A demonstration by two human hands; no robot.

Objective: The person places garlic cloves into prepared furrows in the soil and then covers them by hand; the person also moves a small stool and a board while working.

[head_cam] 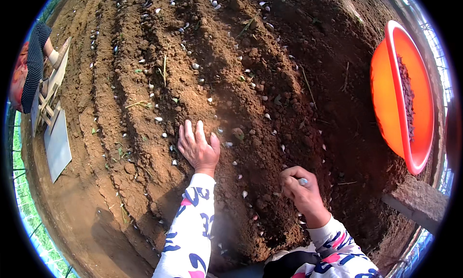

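My left hand (pixel 199 151) rests palm down on a ridge of loose brown soil (pixel 197 91), its fingers spread and nothing seen in it. Beside its wrist, a garlic clove (pixel 174 162) sits in a furrow. My right hand (pixel 302 191) is curled low over a furrow farther right. A small whitish piece, probably a garlic clove (pixel 303 181), shows between its thumb and curled fingers. The fingertips' contact with the soil is hard to make out. More garlic cloves stand in rows along the furrows, among them one clove (pixel 245 194) between my hands.
At the right stands an orange plastic basin (pixel 389 93) holding many small purplish pieces (pixel 407 97). A concrete block (pixel 416 202) juts in below it. At far left another person's leg (pixel 36 57) is beside a wooden folding stool (pixel 49 110) and a flat board (pixel 58 146).
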